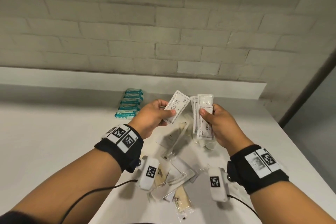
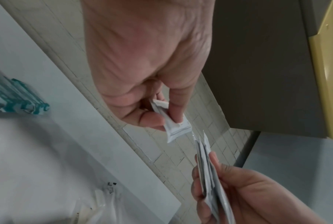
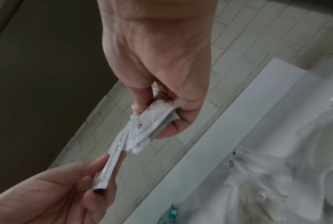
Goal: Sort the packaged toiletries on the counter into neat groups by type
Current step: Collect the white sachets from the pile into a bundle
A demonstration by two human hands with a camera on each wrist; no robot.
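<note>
My left hand (image 1: 154,116) pinches one white shampoo-with-conditioner sachet (image 1: 177,108) above the counter; the same sachet (image 2: 176,128) shows between thumb and fingers in the left wrist view. My right hand (image 1: 218,123) grips a fanned stack of like white sachets (image 1: 204,114), upright and just right of the single one; the stack (image 3: 148,127) shows again in the right wrist view. The two lots are close together, a narrow gap between them. A row of teal-and-white packets (image 1: 130,103) lies grouped at the back left.
Below my hands a loose pile of clear-wrapped items (image 1: 174,174), with combs and beige pieces, lies on the white counter (image 1: 54,142). A raised ledge (image 1: 72,78) and brick wall stand behind. The counter's right edge (image 1: 300,151) drops off.
</note>
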